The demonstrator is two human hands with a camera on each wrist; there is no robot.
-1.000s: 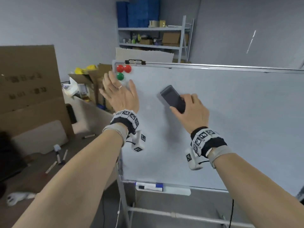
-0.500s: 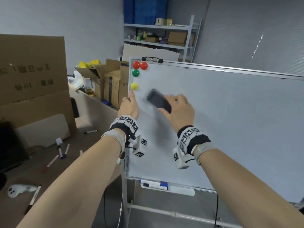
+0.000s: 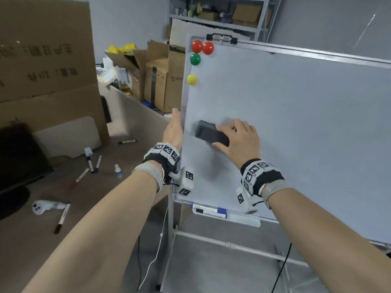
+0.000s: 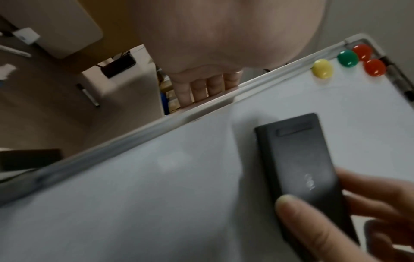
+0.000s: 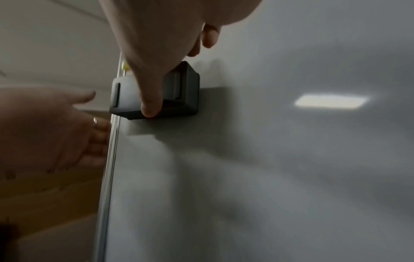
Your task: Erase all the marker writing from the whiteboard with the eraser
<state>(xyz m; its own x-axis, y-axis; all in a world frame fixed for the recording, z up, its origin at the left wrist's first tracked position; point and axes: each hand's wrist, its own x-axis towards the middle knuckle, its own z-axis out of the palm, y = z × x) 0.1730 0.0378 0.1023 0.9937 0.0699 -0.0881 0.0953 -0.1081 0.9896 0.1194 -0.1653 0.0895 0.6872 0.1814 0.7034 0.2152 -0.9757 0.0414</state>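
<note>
The whiteboard [image 3: 296,123] stands on a frame, and I see no marker writing on the part in view. My right hand [image 3: 239,140] grips a black eraser [image 3: 208,133] and presses it flat on the board close to its left edge, below the yellow magnet. In the left wrist view the eraser [image 4: 298,159] is pinched between thumb and fingers. In the right wrist view the eraser [image 5: 183,92] sits flush against the board. My left hand [image 3: 173,132] holds the board's left edge, fingers [image 4: 201,88] behind the frame and thumb in front.
Two red magnets [image 3: 197,46], a green magnet [image 3: 195,59] and a yellow magnet [image 3: 192,79] cling to the top left corner. A marker [image 3: 209,211] lies in the tray below. Left of the board are a table with loose markers [image 3: 93,163], a controller [image 3: 45,206], a monitor [image 3: 19,161] and cardboard boxes [image 3: 160,81].
The right hand slid the eraser down and left, towards the board's left edge. The left hand left the board's face near the magnets and took hold of the left edge lower down.
</note>
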